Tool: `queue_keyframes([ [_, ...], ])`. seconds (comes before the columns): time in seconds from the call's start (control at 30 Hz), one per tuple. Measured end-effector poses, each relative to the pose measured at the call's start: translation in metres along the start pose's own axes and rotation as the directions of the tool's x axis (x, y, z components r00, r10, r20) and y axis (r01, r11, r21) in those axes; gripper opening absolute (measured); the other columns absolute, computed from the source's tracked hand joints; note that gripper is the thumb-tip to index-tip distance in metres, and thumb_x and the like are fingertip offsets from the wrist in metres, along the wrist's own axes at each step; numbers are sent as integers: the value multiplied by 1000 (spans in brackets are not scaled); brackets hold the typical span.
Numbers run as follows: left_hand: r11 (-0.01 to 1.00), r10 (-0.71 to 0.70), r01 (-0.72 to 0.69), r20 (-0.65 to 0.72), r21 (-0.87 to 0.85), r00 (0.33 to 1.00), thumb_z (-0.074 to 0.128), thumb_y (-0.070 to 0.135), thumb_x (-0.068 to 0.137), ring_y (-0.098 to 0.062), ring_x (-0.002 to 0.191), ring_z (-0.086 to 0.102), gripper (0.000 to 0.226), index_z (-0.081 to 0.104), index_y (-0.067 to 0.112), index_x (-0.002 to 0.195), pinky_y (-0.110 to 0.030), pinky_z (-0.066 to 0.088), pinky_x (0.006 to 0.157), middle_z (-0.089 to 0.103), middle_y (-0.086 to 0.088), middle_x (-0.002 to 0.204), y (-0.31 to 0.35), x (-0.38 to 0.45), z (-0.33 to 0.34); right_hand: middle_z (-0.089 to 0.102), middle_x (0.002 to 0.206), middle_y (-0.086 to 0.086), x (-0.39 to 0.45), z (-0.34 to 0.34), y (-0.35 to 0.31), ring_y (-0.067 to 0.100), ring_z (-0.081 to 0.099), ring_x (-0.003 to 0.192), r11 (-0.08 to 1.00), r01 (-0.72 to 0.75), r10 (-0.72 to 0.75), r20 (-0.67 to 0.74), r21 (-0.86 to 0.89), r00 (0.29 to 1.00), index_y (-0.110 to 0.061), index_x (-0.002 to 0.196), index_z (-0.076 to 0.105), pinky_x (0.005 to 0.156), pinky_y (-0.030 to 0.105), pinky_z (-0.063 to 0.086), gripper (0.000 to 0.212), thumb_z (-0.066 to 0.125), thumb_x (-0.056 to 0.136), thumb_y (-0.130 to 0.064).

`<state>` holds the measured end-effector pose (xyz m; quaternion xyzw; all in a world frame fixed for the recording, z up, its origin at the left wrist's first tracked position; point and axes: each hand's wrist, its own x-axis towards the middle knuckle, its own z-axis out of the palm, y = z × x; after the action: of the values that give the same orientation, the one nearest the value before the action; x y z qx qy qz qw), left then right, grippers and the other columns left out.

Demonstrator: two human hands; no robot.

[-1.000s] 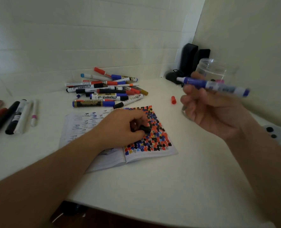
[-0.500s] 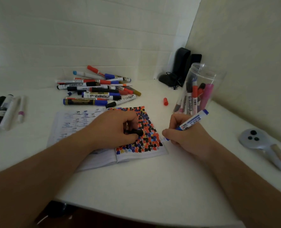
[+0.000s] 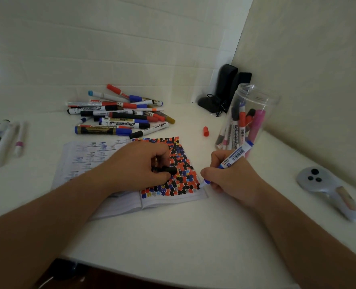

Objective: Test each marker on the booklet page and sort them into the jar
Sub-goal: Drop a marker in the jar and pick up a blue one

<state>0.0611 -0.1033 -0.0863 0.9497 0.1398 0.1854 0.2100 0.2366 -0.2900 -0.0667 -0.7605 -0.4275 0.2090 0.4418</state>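
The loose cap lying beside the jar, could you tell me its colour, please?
The loose cap is red, seen in the head view.

Open booklet [image 3: 131,202] lay on a white table [image 3: 172,243], its right page covered in black, red and blue blots. Left hand [image 3: 138,166] rested on the page, gripping a small black cap [image 3: 168,170]. Right hand [image 3: 232,177] held a blue marker [image 3: 233,156], tip at the page's right edge. Clear jar [image 3: 254,97] stood just behind, several markers upright inside. Pile of markers [image 3: 120,117] lay beyond the booklet; a loose red cap [image 3: 205,131] lay between pile and jar.
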Motion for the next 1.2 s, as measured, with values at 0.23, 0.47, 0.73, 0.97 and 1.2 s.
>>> queue_keyframes([
  [0.23, 1000, -6, 6, 5, -6, 1000, 77, 46, 80, 2, 76, 59, 22, 59, 38, 88, -27, 54, 68, 64, 20, 83, 0, 1, 0, 57, 55, 11, -1, 4, -1, 15, 48, 43, 995, 13, -15, -15, -95, 1000, 2, 71, 45, 47, 26, 45, 28, 71, 81, -4],
  [0.47, 1000, 3, -3, 3, -7, 1000, 78, 45, 80, 2, 76, 59, 22, 60, 37, 89, -26, 53, 68, 63, 20, 82, 1, 1, -1, 56, 55, 11, 0, 0, -1, 19, 52, 48, 1000, 3, -4, 6, 10, 1000, -9, 65, 47, 47, 27, 46, 33, 71, 85, -2],
  [0.73, 1000, -1, 1, 10, -15, 1000, 79, 44, 81, 2, 76, 59, 22, 60, 37, 89, -26, 52, 68, 63, 20, 83, 1, 0, -1, 52, 54, 7, -2, 4, -2, 14, 45, 46, 996, 27, -28, -8, -89, 1000, -7, 64, 43, 51, 29, 42, 30, 70, 79, -3],
  [0.97, 1000, -8, 9, 10, -18, 1000, 79, 44, 80, 1, 78, 60, 22, 59, 38, 88, -28, 54, 69, 64, 20, 84, 1, 0, -1, 54, 55, 9, 0, 3, -1, 18, 50, 48, 1000, 18, -18, -16, -6, 1000, -10, 64, 46, 45, 24, 43, 33, 71, 83, -2],
  [1.2, 1000, 0, 0, 6, -14, 1000, 79, 44, 81, 3, 79, 59, 21, 60, 38, 89, -24, 51, 67, 63, 21, 81, 2, -1, -1, 54, 56, 12, -1, 2, -1, 17, 49, 47, 1000, 6, -6, 17, -24, 1000, -3, 66, 44, 47, 26, 45, 31, 71, 81, -2],
])
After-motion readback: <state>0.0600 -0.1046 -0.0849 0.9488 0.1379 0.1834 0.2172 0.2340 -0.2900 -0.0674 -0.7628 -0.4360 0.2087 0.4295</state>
